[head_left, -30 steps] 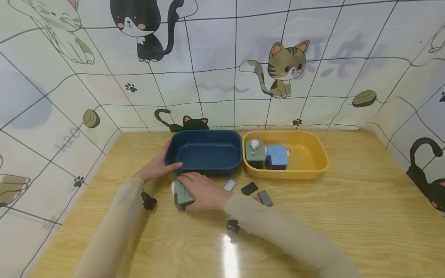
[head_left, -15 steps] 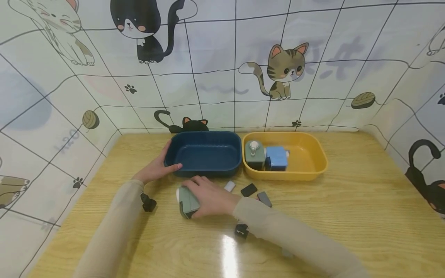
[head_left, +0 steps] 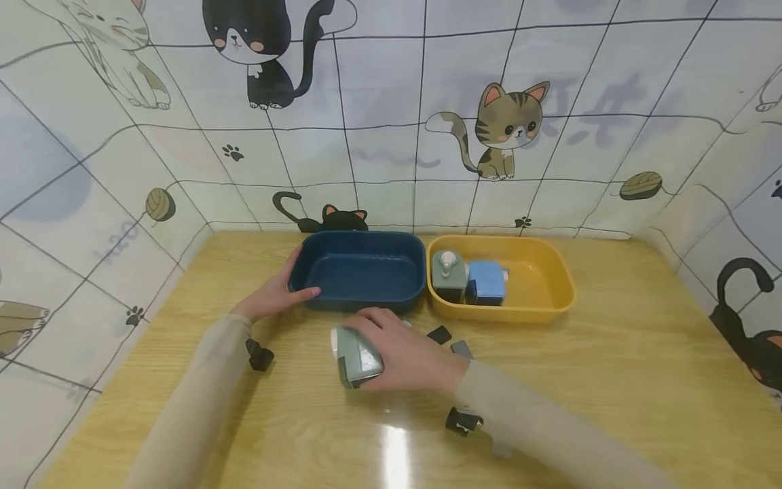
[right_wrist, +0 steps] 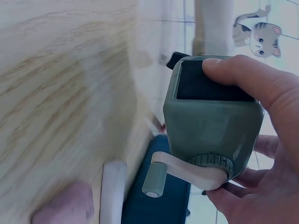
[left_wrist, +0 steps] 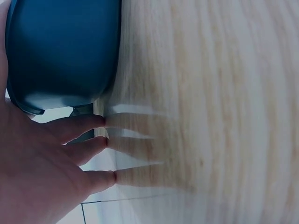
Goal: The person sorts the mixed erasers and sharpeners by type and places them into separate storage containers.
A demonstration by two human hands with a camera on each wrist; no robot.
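My right hand [head_left: 415, 353] grips a green pencil sharpener [head_left: 357, 360] just over the table, in front of the blue bin. In the right wrist view the thumb lies on the dark panel of the sharpener [right_wrist: 212, 126], and its crank handle [right_wrist: 159, 179] sticks out at the lower left. My left hand [head_left: 271, 295] rests against the left end of the blue bin [head_left: 366, 303], thumb at the front rim. Seen from the left wrist, its fingers [left_wrist: 81, 126] are straight and spread, tips at the tabletop. Nothing shows inside the blue bin.
Right beside the blue bin is a yellow bin [head_left: 501, 314]. It holds a second green sharpener [head_left: 449, 268] and a blue sharpener [head_left: 487, 280]. Small blocks, among them a black one [head_left: 438, 334] and a grey one [head_left: 461, 349], lie near my right hand. A cat-print sheet [head_left: 379, 136] hangs behind.
My right hand has carried the green sharpener to the right and slightly toward me, away from the left hand. The left hand and both bins stay in place.
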